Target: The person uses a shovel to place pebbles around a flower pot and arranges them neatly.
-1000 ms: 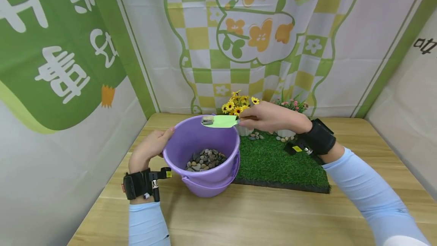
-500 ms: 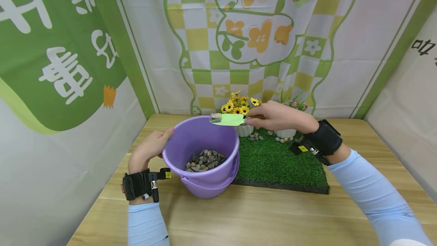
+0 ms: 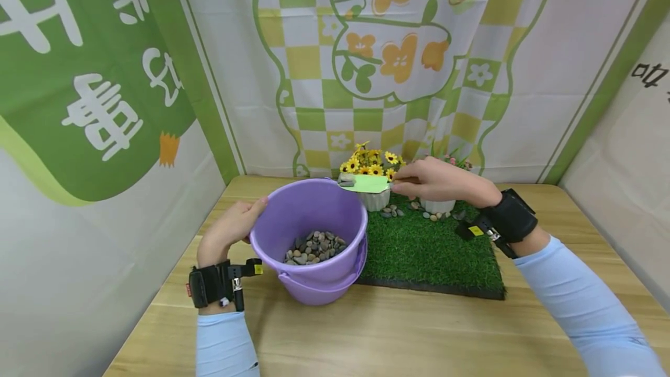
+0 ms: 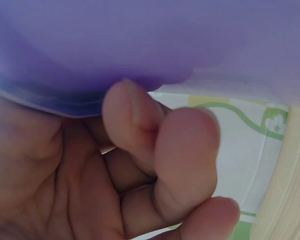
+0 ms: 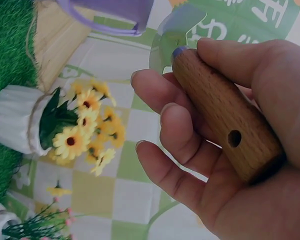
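A purple bucket (image 3: pixel 320 284) stands on the wooden table with a heap of pebbles (image 3: pixel 316 247) at its bottom. At its left rim, my left hand (image 3: pixel 230 228) grips the edge, thumb on top and curled fingers (image 4: pixel 187 155) underneath. My right hand (image 3: pixel 445 182) holds a small garden trowel (image 3: pixel 373 184) by its brown wooden handle (image 5: pixel 217 105). Its light green blade is level above the bucket's right back rim and overlaps the potted yellow flowers (image 3: pixel 369 162). A few pebbles (image 3: pixel 346 180) lie at the blade's tip.
Right of the bucket lies a mat of artificial grass (image 3: pixel 429 255). Along its back edge stand a white pot (image 3: pixel 374 201) of yellow flowers and another white pot (image 3: pixel 438 207) with pink ones. Small pebbles (image 3: pixel 391 212) lie near the pots. Printed cloth (image 3: pixel 314 68) hangs behind.
My right hand has moved to the right with the trowel and its pebbles, from over the bucket's opening to its right back rim. The left hand and bucket have stayed put.
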Demonstrator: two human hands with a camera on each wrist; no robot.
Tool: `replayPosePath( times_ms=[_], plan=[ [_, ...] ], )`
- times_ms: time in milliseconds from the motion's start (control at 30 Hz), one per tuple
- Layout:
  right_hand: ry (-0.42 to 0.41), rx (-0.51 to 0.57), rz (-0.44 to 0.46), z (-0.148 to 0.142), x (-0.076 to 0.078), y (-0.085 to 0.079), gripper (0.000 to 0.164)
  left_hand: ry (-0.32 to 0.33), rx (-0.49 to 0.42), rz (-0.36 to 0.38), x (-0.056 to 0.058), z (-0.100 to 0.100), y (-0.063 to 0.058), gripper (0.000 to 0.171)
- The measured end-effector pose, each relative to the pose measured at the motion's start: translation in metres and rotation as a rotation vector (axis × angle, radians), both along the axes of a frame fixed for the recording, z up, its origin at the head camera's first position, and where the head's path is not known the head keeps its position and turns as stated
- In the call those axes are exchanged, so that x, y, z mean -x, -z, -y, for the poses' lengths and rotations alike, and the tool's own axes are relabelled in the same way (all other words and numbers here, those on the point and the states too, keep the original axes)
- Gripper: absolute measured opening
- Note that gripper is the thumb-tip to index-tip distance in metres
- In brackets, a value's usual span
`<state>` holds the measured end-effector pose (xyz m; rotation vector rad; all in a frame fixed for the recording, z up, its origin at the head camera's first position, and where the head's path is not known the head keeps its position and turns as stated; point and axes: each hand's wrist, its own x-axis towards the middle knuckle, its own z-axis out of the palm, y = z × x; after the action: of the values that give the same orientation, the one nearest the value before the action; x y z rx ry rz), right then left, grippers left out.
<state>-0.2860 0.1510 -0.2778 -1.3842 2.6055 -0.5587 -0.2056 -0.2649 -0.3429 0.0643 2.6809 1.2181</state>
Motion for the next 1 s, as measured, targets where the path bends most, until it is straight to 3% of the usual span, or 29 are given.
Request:
replayPosePath(
  times_ms=[267, 600, 1000],
  plan=[
    [0.052, 0.004, 0.038, -0.014, 0.008, 0.013, 0.021, 0.004, -0.005, 0.001, 0.001, 0.000, 0.001, 0.067],
    [0.054, -0.011, 0.022, -0.021, 0.018, 0.027, 0.022, 0.007, -0.011, 0.000, 0.001, 0.000, 0.001, 0.068],
    [0.073, 0.015, 0.073, -0.023, 0.018, 0.041, 0.024, -0.005, 0.000, 0.001, 0.001, 0.000, 0.001, 0.067]
  ],
)
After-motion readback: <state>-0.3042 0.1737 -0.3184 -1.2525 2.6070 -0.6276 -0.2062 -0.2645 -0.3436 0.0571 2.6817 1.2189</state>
